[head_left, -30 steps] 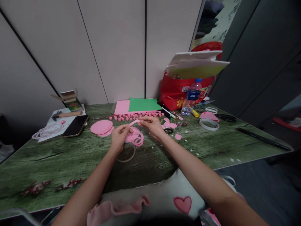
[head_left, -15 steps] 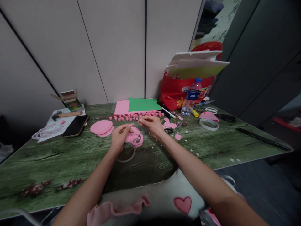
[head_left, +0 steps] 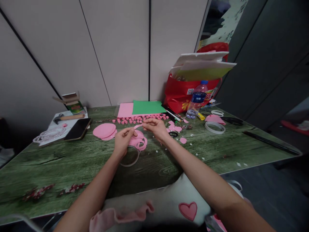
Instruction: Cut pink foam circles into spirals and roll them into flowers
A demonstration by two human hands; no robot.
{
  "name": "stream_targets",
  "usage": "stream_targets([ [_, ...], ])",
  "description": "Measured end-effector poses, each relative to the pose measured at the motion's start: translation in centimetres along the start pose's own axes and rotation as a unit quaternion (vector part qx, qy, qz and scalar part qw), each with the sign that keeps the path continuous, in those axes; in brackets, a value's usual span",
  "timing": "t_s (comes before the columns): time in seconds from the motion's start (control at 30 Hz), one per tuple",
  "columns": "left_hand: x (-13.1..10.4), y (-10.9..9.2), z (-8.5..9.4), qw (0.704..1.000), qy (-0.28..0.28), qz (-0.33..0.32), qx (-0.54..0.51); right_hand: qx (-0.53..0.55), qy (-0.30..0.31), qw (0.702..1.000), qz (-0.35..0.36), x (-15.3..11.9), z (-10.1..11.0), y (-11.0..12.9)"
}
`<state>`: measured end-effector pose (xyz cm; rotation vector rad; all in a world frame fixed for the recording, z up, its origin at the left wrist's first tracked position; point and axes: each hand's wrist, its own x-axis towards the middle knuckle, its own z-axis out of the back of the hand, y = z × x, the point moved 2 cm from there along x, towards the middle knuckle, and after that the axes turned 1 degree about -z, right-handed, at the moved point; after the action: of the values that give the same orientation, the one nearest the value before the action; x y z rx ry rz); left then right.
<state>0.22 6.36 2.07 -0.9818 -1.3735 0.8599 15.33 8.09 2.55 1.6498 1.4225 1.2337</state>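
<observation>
A thin pink strip (head_left: 138,126), paper or foam, spans the gap between my hands above the table. My left hand (head_left: 122,139) pinches its left end, thumb against fingers. At its other end my right hand (head_left: 155,127) has its fingertips closed on it. Pink cut pieces with curled or ring-shaped parts (head_left: 142,143) lie just beyond and right of my left hand. A roll of tape (head_left: 130,165) lies under my left wrist, partly hidden. Left of that hand is a stack of pink discs (head_left: 104,130). Small pink rosebud-like pieces (head_left: 130,120) line up behind my hands.
Pink and green sheets (head_left: 147,107) lie at the back. A water bottle (head_left: 197,100) stands before a red bag (head_left: 177,93). Another tape roll (head_left: 214,127), black-handled scissors (head_left: 233,120) and a black rod (head_left: 270,142) are rightward. A phone (head_left: 77,129) and hammer (head_left: 72,118) lie left.
The pink strip now shows stretched across to my right fingertips; before, only a short end showed at my left fingers. Both hands have barely moved.
</observation>
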Motion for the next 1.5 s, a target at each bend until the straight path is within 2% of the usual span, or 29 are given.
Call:
stream_targets([
  [0.23, 0.04, -0.09, 0.07, 1.000, -0.006, -0.003, 0.012, -0.014, -0.013, 0.999, 0.026, 0.19, 0.08, -0.18],
  [0.5, 0.06, -0.26, 0.08, 1.000, -0.014, -0.007, 0.015, 0.006, 0.009, 1.000, 0.001, 0.25, -0.05, -0.19],
  [0.83, 0.03, -0.22, -0.01, 1.000, -0.007, -0.003, 0.009, -0.002, 0.002, 1.000, -0.007, -0.21, -0.10, 0.29],
  [1.13, 0.01, -0.26, -0.01, 1.000, -0.015, -0.001, 0.017, -0.009, -0.011, 1.000, 0.006, 0.13, 0.11, -0.25],
  [1.33, 0.03, -0.10, 0.08, 1.000, -0.011, -0.001, 0.018, -0.004, -0.001, 1.000, -0.025, -0.13, -0.27, 0.07],
  [1.5, 0.04, -0.16, 0.03, 1.000, -0.013, 0.005, 0.015, -0.003, 0.000, 1.000, -0.023, -0.16, -0.02, 0.04],
])
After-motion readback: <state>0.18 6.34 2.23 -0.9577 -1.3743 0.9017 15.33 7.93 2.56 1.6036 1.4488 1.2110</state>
